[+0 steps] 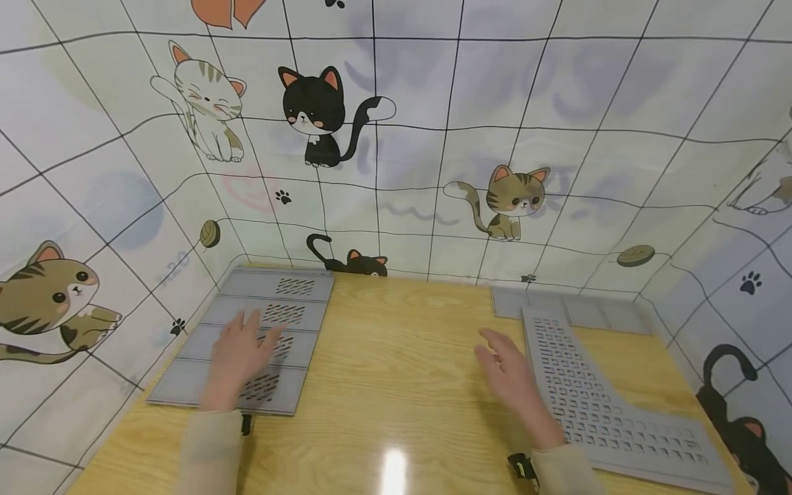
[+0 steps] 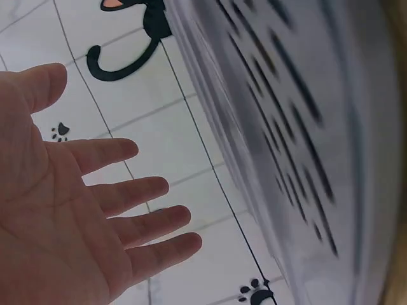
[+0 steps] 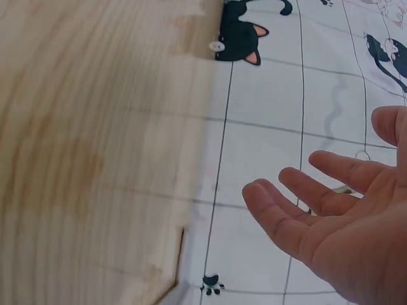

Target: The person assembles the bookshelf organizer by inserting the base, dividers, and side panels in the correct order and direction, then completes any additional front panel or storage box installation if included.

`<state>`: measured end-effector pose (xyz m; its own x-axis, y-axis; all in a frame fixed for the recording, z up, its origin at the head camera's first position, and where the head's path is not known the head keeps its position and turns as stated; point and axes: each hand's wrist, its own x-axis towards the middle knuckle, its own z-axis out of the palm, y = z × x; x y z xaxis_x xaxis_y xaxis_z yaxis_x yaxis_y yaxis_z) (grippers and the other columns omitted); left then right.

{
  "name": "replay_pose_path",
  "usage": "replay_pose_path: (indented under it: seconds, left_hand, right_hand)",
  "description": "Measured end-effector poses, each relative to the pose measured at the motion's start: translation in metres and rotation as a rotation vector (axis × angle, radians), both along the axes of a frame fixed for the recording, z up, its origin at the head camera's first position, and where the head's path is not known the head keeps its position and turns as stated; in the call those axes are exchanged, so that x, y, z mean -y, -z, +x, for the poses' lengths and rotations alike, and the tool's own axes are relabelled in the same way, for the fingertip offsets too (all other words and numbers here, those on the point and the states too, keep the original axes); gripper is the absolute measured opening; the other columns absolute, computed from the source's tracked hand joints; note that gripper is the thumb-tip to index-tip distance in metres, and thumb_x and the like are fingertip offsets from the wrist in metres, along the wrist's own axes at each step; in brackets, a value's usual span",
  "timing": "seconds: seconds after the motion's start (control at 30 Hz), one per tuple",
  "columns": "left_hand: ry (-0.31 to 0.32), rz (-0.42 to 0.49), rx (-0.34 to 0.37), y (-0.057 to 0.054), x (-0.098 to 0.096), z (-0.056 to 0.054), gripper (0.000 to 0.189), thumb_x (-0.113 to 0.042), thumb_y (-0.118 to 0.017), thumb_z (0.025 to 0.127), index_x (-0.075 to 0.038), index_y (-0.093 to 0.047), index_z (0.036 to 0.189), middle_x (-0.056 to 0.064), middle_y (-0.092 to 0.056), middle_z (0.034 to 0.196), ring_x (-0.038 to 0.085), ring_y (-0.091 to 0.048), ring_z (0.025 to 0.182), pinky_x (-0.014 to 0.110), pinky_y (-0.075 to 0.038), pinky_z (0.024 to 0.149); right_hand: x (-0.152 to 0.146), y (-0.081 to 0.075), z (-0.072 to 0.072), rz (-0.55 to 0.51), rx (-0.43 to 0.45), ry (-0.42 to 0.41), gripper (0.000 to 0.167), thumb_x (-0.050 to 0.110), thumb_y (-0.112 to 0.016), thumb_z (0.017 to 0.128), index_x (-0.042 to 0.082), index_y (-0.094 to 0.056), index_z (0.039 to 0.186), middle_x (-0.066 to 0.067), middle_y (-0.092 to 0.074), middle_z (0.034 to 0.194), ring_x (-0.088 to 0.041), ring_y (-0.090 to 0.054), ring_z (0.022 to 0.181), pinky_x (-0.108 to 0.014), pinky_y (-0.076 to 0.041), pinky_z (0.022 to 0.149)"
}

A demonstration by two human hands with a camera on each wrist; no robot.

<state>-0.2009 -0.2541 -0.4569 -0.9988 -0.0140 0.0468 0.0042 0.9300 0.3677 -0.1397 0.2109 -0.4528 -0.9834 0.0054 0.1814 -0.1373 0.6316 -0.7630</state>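
Note:
My left hand (image 1: 240, 354) is over a grey stepped panel (image 1: 179, 385) at the left of the table in the head view, with nothing held. Its fingers spread apart, and the left wrist view shows the bare palm (image 2: 51, 216) beside the slotted panel (image 2: 254, 127). Each step of that panel carries a patch of slanted slots. In the head view the right hand (image 1: 510, 375) is just left of a grey curved board (image 1: 650, 423) with rows of small square openings. Loosely bent fingers (image 3: 273, 213) and an uncovered palm show in the right wrist view, holding nothing.
Behind the curved board, a flat grey sectioned strip (image 1: 612, 315) lies along the back edge. The wooden table (image 1: 396, 357) spans between the two panels. A white wall covering (image 1: 408, 158) with cartoon cats and grid lines surrounds the back and sides.

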Motion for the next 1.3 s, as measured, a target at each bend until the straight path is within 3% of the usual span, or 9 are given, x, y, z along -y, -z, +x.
replay_pose_path:
  seconds: [0.23, 0.5, 0.83, 1.07, 1.3]
  left_hand:
    - [0.003, -0.038, 0.053, 0.015, 0.046, -0.007, 0.087, -0.057, -0.034, 0.108, 0.015, -0.026, 0.154, 0.049, -0.02, 0.153, 0.072, -0.022, 0.135, 0.082, -0.025, 0.106]
    - [-0.015, -0.084, 0.121, 0.02, 0.078, -0.003, 0.092, -0.061, -0.039, 0.106, 0.019, -0.029, 0.15, 0.054, -0.021, 0.146, 0.074, -0.023, 0.131, 0.082, -0.027, 0.105]
    - [-0.087, -0.069, 0.239, 0.025, 0.093, -0.001, 0.102, -0.067, -0.046, 0.1, 0.019, -0.023, 0.15, 0.059, -0.01, 0.143, 0.079, -0.02, 0.128, 0.085, -0.031, 0.097]
    - [-0.139, -0.094, 0.289, 0.029, 0.102, -0.009, 0.112, -0.077, -0.054, 0.091, 0.02, -0.028, 0.143, 0.06, -0.023, 0.134, 0.079, -0.026, 0.122, 0.086, -0.033, 0.093]
    - [-0.144, -0.12, 0.284, 0.033, 0.115, -0.03, 0.109, -0.084, -0.07, 0.073, 0.016, -0.049, 0.11, 0.052, -0.047, 0.113, 0.073, -0.042, 0.108, 0.074, -0.044, 0.084]
  right_hand:
    - [0.02, 0.014, -0.007, -0.21, 0.046, -0.053, 0.04, 0.021, -0.053, 0.109, 0.002, -0.057, 0.144, -0.022, -0.059, 0.143, -0.04, -0.066, 0.118, -0.057, -0.054, 0.098]
    - [0.047, 0.018, -0.015, -0.43, 0.125, -0.127, 0.035, 0.012, -0.058, 0.106, -0.005, -0.061, 0.136, -0.03, -0.063, 0.132, -0.043, -0.073, 0.098, -0.05, -0.06, 0.089]
    - [0.085, 0.027, -0.024, -0.397, 0.233, -0.239, 0.038, 0.014, -0.057, 0.105, -0.006, -0.059, 0.138, -0.026, -0.062, 0.135, -0.037, -0.074, 0.094, -0.044, -0.062, 0.082]
    - [0.102, 0.03, -0.021, -0.435, 0.317, -0.306, 0.041, 0.017, -0.059, 0.103, -0.006, -0.06, 0.137, -0.026, -0.064, 0.13, -0.035, -0.073, 0.098, -0.042, -0.062, 0.081]
    - [0.102, 0.026, -0.022, -0.397, 0.366, -0.329, 0.043, 0.021, -0.058, 0.103, -0.005, -0.059, 0.138, -0.022, -0.068, 0.121, -0.032, -0.075, 0.09, -0.046, -0.061, 0.085]
